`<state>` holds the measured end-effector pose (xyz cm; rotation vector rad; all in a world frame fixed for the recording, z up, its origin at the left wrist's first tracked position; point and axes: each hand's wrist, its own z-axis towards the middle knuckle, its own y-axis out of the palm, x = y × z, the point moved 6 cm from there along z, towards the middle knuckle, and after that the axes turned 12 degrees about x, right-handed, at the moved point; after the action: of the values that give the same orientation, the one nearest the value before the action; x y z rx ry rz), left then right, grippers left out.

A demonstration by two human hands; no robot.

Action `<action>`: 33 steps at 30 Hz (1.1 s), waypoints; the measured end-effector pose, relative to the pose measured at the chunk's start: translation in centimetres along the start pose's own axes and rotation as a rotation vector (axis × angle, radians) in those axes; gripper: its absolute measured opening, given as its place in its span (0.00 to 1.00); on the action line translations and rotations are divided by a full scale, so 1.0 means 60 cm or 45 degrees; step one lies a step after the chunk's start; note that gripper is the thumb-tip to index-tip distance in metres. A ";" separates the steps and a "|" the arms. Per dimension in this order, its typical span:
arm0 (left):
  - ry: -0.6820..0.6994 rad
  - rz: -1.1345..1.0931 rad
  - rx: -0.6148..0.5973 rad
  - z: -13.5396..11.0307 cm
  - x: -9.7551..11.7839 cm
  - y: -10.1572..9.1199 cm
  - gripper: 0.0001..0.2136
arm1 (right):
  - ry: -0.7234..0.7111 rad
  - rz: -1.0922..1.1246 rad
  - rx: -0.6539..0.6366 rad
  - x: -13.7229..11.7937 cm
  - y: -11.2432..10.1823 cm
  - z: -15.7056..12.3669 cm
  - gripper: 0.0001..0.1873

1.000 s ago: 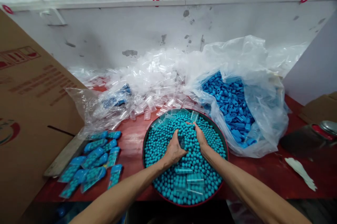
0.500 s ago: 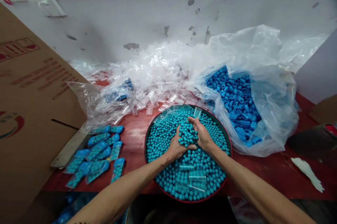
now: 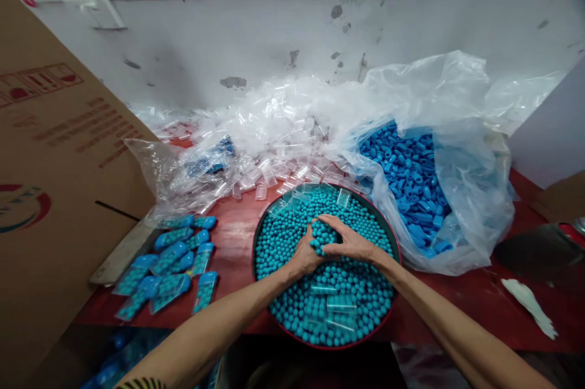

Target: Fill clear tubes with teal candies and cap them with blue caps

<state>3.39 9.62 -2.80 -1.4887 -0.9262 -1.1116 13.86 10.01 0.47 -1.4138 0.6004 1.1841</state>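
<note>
Both hands work over a round tub (image 3: 397, 255) with a red rim, filled with small teal balls (image 3: 292, 310). My left hand (image 3: 305, 253) is cupped around a heap of these balls. From the right, my right hand (image 3: 351, 241) curves over the same heap, its thumb and fingers on either side of it. Whether a clear case sits inside the grasp is hidden. Several clear plastic cases (image 3: 342, 303) lie on the balls at the tub's near side, and more lie along its far edge.
Filled cases with blue caps (image 3: 171, 258) lie left on the red table (image 3: 233, 242), beside a cardboard box (image 3: 59, 151). Clear empty cases (image 3: 274, 108) are piled behind the tub. A plastic bag (image 3: 479, 194) of blue caps (image 3: 411, 175) stands right, near a white glove (image 3: 530, 306).
My right hand has swung from the far right side of the heap to over it, closing nearer my left hand. Less of the ball heap shows. The view has tilted slightly up.
</note>
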 end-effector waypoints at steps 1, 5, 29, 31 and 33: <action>0.038 0.011 0.005 0.000 0.001 0.000 0.48 | -0.002 -0.045 -0.055 -0.001 0.001 0.002 0.40; 0.119 0.086 -0.015 -0.002 0.002 -0.001 0.49 | 0.064 -0.189 -0.118 0.000 -0.001 0.017 0.41; 0.156 0.344 -0.207 0.015 0.034 0.032 0.39 | -0.268 -0.391 0.248 -0.003 -0.031 -0.023 0.22; 0.147 0.328 -0.313 0.011 0.038 0.035 0.35 | -0.232 -0.456 0.301 -0.003 -0.028 -0.034 0.20; 0.171 0.259 -0.403 0.009 0.046 0.041 0.31 | -0.180 -0.540 0.339 -0.005 -0.028 -0.045 0.18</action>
<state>6.59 9.68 -0.84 -1.6967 -0.5084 -1.2297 16.09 7.81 1.07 -1.1473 0.3223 0.8225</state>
